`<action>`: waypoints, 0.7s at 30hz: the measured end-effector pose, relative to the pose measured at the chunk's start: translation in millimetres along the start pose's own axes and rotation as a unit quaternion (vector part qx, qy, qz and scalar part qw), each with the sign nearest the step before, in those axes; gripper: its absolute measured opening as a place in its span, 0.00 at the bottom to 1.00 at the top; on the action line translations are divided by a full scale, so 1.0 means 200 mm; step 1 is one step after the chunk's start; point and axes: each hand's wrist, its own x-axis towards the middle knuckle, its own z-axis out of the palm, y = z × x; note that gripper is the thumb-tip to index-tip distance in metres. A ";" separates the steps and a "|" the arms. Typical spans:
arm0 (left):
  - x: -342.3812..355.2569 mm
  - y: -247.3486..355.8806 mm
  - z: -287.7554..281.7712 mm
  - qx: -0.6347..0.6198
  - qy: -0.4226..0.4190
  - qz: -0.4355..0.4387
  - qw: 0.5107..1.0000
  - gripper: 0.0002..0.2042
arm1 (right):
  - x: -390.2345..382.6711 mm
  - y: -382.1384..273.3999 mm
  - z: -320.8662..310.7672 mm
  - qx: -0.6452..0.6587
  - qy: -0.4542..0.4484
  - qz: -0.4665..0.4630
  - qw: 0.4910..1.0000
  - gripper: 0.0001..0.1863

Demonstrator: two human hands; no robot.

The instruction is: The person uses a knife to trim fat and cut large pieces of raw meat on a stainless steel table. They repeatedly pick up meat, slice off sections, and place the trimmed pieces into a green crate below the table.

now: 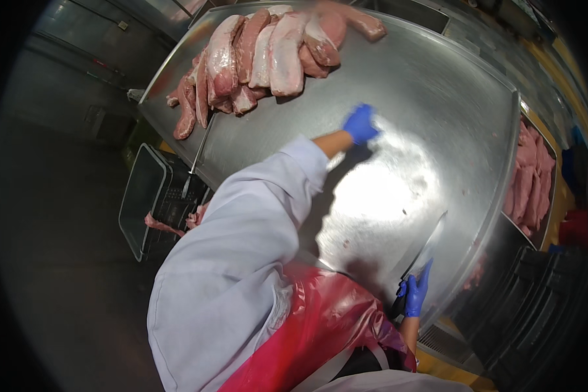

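My left hand (360, 124), in a blue glove, reaches over the steel table (438, 111) below the pork pieces, holding nothing, fingers loosely bent and apart. My right hand (415, 291), also gloved blue, grips a knife (424, 247) by its dark handle at the lower right of the table, blade pointing away from me. A pile of long pork cuts (284, 52) lies along the table's far left. A slim metal rod (199, 149) with a light handle lies near the left edge, beside the pile.
At the left, below table level, a crate (138, 196) sits with meat scraps (163, 225) at its edge. A bin of trimmed pink meat (528, 170) stands beyond the right edge, with stacked black crates (532, 300) nearer me. My red apron (320, 307) meets the near edge.
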 end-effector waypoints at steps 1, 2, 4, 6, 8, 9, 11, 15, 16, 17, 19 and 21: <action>0.06 -0.23 -0.17 0.093 0.065 -0.077 0.991 0.48 | 0.04 0.00 0.06 0.000 0.005 -0.002 1.000 0.44; 0.14 -0.37 -0.37 0.123 0.111 -0.100 0.981 0.50 | 0.06 0.00 0.13 0.001 0.020 -0.005 1.000 0.44; 0.20 -0.81 -0.69 0.246 0.241 -0.247 0.906 0.59 | 0.13 -0.01 0.25 -0.005 0.010 -0.034 0.999 0.44; 0.36 -0.87 -0.85 0.219 0.185 -0.343 0.895 0.68 | 0.17 0.00 0.27 0.002 0.053 -0.039 0.998 0.44; 0.47 -0.81 -0.88 0.231 0.113 -0.402 0.879 0.68 | 0.17 0.03 0.26 0.024 0.098 -0.009 0.995 0.44; 0.52 -0.80 -0.89 0.254 0.110 -0.398 0.874 0.67 | 0.18 0.03 0.26 0.013 0.114 -0.011 0.993 0.43; 0.57 -0.83 -0.90 0.308 0.103 -0.398 0.858 0.66 | 0.19 0.03 0.27 0.002 0.129 -0.006 0.992 0.43; 0.71 -0.95 -0.99 0.322 0.099 -0.365 0.868 0.61 | 0.18 -0.03 0.34 -0.011 0.146 0.000 0.989 0.42; 0.72 -0.96 -1.02 0.303 0.085 -0.355 0.880 0.60 | 0.16 -0.02 0.34 -0.002 0.154 -0.002 0.988 0.42; 0.68 -0.97 -1.05 0.274 0.070 -0.335 0.899 0.60 | 0.15 -0.03 0.34 0.005 0.161 -0.004 0.987 0.42; 0.58 -0.99 -1.13 0.222 0.049 -0.298 0.927 0.59 | 0.15 0.03 0.31 0.030 0.158 -0.004 0.987 0.41; 0.49 -1.06 -1.14 0.196 0.045 -0.281 0.939 0.59 | 0.17 0.07 0.30 0.044 0.153 -0.009 0.987 0.41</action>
